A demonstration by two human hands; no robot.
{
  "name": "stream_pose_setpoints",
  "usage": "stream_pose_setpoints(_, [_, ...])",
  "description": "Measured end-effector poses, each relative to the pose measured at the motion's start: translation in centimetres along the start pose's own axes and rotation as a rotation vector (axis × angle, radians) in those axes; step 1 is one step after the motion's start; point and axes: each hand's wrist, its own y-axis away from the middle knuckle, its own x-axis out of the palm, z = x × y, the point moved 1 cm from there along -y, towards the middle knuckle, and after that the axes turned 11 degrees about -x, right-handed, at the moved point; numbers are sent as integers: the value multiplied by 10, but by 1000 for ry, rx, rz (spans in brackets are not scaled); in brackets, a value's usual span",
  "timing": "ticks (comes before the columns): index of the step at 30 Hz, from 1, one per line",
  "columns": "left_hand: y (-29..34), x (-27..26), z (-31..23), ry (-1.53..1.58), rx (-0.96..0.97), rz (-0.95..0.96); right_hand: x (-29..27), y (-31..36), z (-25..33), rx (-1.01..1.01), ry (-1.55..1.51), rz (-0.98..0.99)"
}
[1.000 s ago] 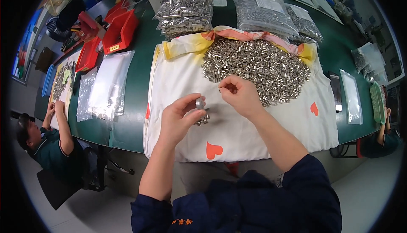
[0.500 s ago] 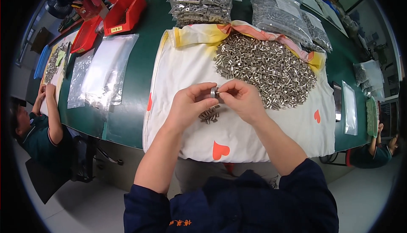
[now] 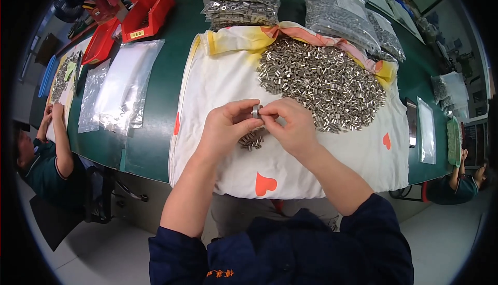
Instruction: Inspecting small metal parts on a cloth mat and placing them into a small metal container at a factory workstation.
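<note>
Between thumb and fingers, my left hand (image 3: pixel 222 129) holds a small round metal ring-shaped piece (image 3: pixel 256 111). My right hand (image 3: pixel 294 128) meets it from the other side, its fingertips pinched together at the ring's face; whatever they pinch is too hidden to name. Just below the fingers lies a small heap of short metal cylinders (image 3: pixel 252 141), partly covered by my hands. Beyond my right hand spreads a large pile of similar shiny cylinders (image 3: pixel 332 87). Both heaps rest on a white cloth (image 3: pixel 212 77) with red hearts and a bunched yellow and pink far edge.
Stacked clear bags of metal parts (image 3: pixel 241 2) and more filled bags (image 3: pixel 340 15) stand behind the cloth on the green table (image 3: pixel 171 41). Flat plastic bags (image 3: pixel 124 82) and red bins (image 3: pixel 148 15) are at left. Co-workers sit at the left (image 3: pixel 46 165) and right (image 3: pixel 451 186).
Both hands have shifted slightly left in the picture, as has the whole scene. The right fingertips now sit closer against the ring, and the small thing that showed between them is hidden.
</note>
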Motion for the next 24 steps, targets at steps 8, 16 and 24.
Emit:
stream_pose_setpoints(8, [4,0,-7,0,-52,56,-6,0,-5,350,-354,97])
stream_pose_setpoints(16, [10,-2,-11,-142,-113,109,-37,-15,-21,539,-214,-66])
stream_pose_setpoints(24, [13,0,-19,-253,-73,145,-5,-37,-34,-71,581,311])
